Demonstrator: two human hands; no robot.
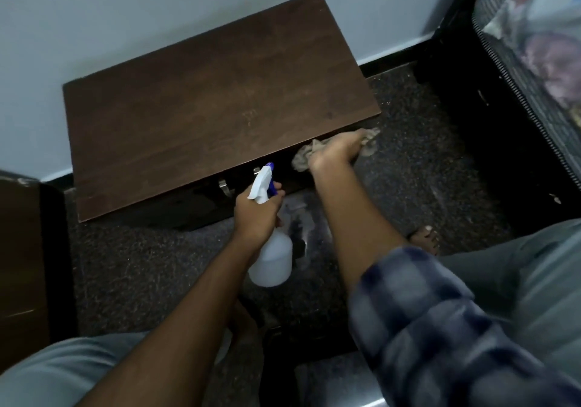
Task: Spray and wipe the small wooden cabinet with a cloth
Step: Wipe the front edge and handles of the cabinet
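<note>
A small dark wooden cabinet (207,98) stands against the pale wall, its flat top facing me. My left hand (256,215) grips a white spray bottle (273,259) by the neck; its blue-and-white nozzle (264,180) points at the cabinet's front face, close to a metal handle (224,186). My right hand (338,152) is closed on a crumpled beige cloth (303,157) and presses it against the cabinet's front, just under the right end of the top's edge. Most of the front face is hidden below the top.
The floor (424,155) is dark speckled stone with a glossy reflection near the bottle. A bed with a patterned mattress (540,45) fills the right side. Another dark wooden piece (19,249) stands at the left edge. My bare foot (424,238) and knees are below.
</note>
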